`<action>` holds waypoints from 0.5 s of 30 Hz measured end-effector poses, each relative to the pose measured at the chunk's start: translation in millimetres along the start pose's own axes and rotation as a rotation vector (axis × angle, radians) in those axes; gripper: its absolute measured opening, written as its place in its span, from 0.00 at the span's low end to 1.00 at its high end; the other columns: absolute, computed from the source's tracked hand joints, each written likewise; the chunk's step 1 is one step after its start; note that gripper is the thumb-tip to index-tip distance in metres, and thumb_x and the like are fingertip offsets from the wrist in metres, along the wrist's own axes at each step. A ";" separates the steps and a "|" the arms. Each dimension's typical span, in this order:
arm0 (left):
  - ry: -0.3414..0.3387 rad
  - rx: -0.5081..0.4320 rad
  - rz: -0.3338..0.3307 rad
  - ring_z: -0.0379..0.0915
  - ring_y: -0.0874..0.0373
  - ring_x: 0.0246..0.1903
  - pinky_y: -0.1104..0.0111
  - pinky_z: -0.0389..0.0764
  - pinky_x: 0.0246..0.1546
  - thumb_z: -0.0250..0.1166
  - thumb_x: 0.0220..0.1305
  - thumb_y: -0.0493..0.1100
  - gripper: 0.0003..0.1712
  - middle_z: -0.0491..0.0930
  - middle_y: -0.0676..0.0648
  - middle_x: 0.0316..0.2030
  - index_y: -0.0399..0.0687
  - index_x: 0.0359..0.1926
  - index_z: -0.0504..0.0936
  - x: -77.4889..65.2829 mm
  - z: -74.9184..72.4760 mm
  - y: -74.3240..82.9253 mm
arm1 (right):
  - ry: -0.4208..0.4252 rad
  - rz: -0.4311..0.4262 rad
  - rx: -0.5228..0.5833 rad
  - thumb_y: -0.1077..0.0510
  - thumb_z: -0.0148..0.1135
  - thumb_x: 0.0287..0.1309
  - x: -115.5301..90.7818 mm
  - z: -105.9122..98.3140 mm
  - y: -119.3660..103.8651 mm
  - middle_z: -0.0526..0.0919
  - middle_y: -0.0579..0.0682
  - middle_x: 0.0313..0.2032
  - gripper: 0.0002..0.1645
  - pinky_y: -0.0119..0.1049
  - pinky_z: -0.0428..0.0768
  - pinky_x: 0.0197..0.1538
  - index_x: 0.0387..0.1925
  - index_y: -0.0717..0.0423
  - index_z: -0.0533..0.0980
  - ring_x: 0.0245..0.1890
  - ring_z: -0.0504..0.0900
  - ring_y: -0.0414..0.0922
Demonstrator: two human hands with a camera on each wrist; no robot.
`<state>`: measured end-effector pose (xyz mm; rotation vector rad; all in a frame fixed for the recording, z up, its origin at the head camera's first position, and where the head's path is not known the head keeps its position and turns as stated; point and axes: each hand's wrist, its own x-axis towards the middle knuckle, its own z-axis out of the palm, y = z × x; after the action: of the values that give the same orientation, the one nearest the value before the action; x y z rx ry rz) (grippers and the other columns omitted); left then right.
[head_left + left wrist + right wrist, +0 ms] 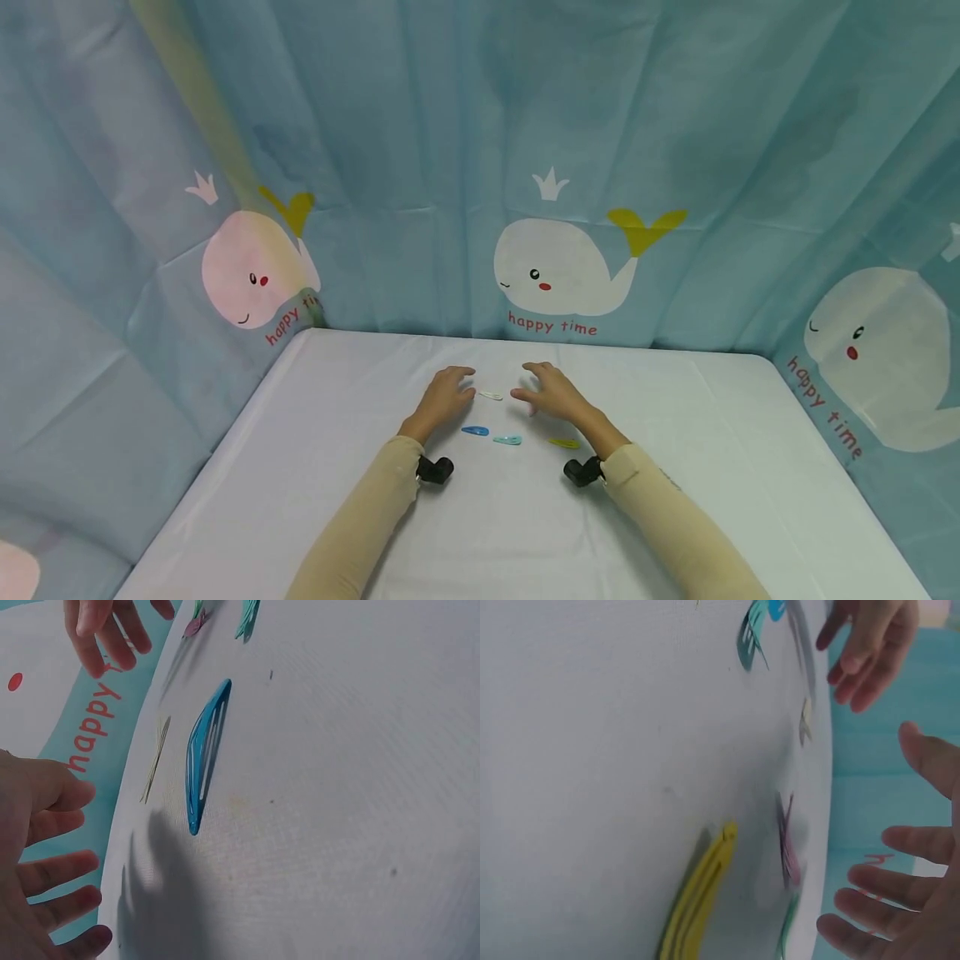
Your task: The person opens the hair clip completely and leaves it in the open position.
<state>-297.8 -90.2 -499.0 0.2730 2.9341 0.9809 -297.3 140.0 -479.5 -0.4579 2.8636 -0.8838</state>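
My left hand [442, 397] hovers above the table's far half with parted fingers, holding nothing. Facing it, my right hand [553, 392] also has its fingers spread and holds nothing. A cream snap hair clip [491, 396] lies between the two. Nearer me are a blue clip [475, 431], a light teal clip [507, 440] and a yellow clip [564, 443]. The right wrist view adds a pink clip [788, 844] and a green clip [788, 922] beyond the yellow one; in the head view the right hand hides them.
The clips lie on a white-covered table [510, 525]. Behind it and along its sides hang blue curtains [420, 250] printed with whales. Each wrist carries a small black camera, one on the left [436, 470] and one on the right [582, 472].
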 end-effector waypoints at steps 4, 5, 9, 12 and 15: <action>0.006 0.019 0.022 0.65 0.44 0.66 0.51 0.65 0.67 0.60 0.67 0.43 0.22 0.73 0.41 0.63 0.43 0.61 0.76 1.9 1.4 1.2 | 0.003 -0.007 -0.006 0.42 0.64 0.60 5.1 6.3 -2.2 0.72 0.63 0.62 0.39 0.55 0.69 0.65 0.66 0.59 0.68 0.62 0.72 0.58; 0.009 0.029 0.029 0.66 0.44 0.65 0.52 0.66 0.66 0.60 0.66 0.42 0.22 0.74 0.41 0.62 0.43 0.60 0.76 2.5 1.9 1.1 | 0.005 -0.010 -0.006 0.42 0.64 0.60 6.4 7.9 -2.8 0.73 0.62 0.62 0.39 0.55 0.70 0.64 0.66 0.59 0.68 0.62 0.72 0.58; 0.017 0.064 0.033 0.70 0.45 0.59 0.54 0.71 0.62 0.61 0.65 0.40 0.20 0.78 0.42 0.56 0.44 0.58 0.78 4.5 4.3 0.8 | 0.005 -0.021 -0.003 0.45 0.64 0.60 12.0 14.0 -5.7 0.76 0.61 0.59 0.36 0.53 0.71 0.63 0.64 0.59 0.70 0.60 0.74 0.57; 0.022 0.068 0.039 0.72 0.47 0.53 0.55 0.74 0.57 0.61 0.63 0.38 0.19 0.80 0.42 0.52 0.43 0.56 0.80 5.2 5.8 1.5 | 0.006 -0.021 0.006 0.47 0.66 0.60 15.5 18.6 -9.7 0.79 0.61 0.55 0.33 0.52 0.74 0.61 0.62 0.60 0.72 0.57 0.77 0.57; 0.020 0.071 0.054 0.73 0.48 0.49 0.56 0.76 0.53 0.62 0.63 0.38 0.17 0.81 0.42 0.48 0.42 0.53 0.82 5.7 7.4 3.5 | 0.008 -0.018 0.006 0.49 0.67 0.59 18.1 22.5 -14.4 0.82 0.61 0.50 0.30 0.50 0.76 0.57 0.59 0.61 0.75 0.52 0.79 0.56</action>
<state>-302.3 -82.1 -502.7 0.3488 2.9988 0.8920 -306.6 110.9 -490.3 -0.4811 2.8675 -0.8992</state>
